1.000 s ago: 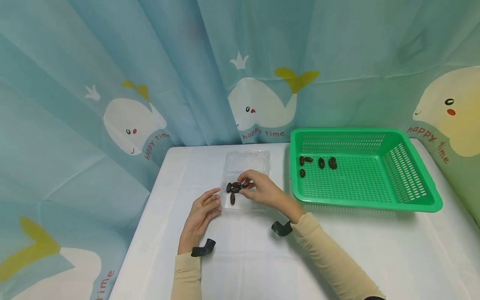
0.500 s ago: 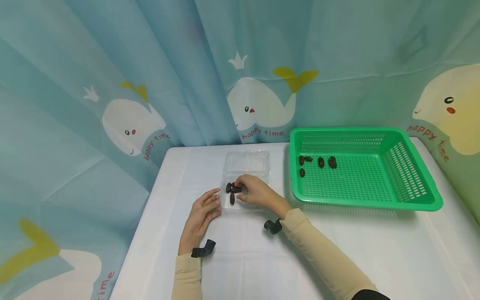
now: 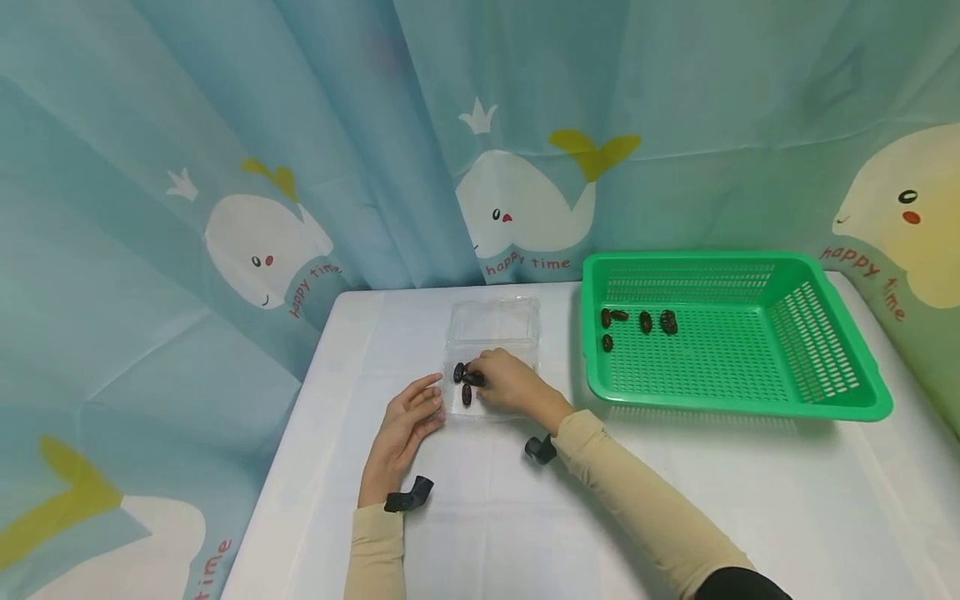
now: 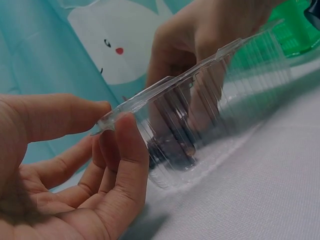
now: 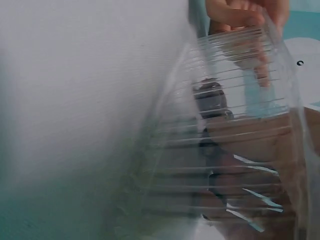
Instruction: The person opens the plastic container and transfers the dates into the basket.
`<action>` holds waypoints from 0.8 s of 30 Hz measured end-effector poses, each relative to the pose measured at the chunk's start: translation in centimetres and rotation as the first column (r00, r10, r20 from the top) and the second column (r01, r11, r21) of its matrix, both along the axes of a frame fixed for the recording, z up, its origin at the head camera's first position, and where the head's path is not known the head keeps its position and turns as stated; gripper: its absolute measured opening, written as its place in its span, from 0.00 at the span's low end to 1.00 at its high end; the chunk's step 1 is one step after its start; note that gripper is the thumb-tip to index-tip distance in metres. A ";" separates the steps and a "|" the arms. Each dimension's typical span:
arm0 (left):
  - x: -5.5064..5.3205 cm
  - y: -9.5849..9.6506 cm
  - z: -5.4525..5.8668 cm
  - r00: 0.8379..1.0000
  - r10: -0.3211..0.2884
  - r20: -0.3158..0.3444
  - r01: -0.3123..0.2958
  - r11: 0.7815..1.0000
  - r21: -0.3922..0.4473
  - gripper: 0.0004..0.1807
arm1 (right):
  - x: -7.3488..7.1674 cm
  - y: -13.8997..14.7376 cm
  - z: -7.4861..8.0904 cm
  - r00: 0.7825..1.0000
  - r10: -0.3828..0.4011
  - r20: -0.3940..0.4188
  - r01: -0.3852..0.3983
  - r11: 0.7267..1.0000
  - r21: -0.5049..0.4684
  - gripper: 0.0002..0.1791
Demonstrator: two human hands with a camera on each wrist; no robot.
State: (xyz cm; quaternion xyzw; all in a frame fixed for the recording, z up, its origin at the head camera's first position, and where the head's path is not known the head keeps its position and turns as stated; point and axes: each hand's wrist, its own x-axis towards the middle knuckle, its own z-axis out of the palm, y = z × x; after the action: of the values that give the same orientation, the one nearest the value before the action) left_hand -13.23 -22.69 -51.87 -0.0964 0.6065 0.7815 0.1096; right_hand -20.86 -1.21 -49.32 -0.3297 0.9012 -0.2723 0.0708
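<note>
A clear plastic clamshell box (image 3: 495,320) lies with its lid folded back on the white-covered table. Several dark brown dates, one of them lengthwise near the front (image 3: 467,395), lie at the left of its base. My left hand (image 3: 401,425) pinches the box's left rim between thumb and forefinger, as the left wrist view shows. My right hand (image 3: 513,383) reaches down inside the box, its fingers and thumb on a date (image 3: 475,379) close to the others. Those fingers partly hide the dates behind them. Through the ribbed wall, the right wrist view shows dark dates (image 5: 210,97).
A green perforated basket (image 3: 738,408) stands at the right, with several dates (image 3: 646,322) toward its left side. Behind the table (image 3: 480,517) hangs a blue-green curtain (image 3: 375,150) printed with whales.
My right hand has moved slightly left over the dates in the box, bringing its date toward the group. My left hand stays at the rim.
</note>
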 end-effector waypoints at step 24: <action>0.2 0.1 0.0 1.000 0.018 0.022 -0.019 0.999 0.040 0.29 | 0.6 -1.2 -0.4 0.989 -0.121 -0.080 0.126 0.990 0.061 0.07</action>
State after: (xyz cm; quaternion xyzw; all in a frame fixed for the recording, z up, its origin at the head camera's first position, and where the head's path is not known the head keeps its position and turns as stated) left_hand -13.02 -22.56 -51.90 -0.1083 0.5887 0.7933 0.1108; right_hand -20.26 -2.45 -49.71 -0.2810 0.9304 -0.2333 0.0304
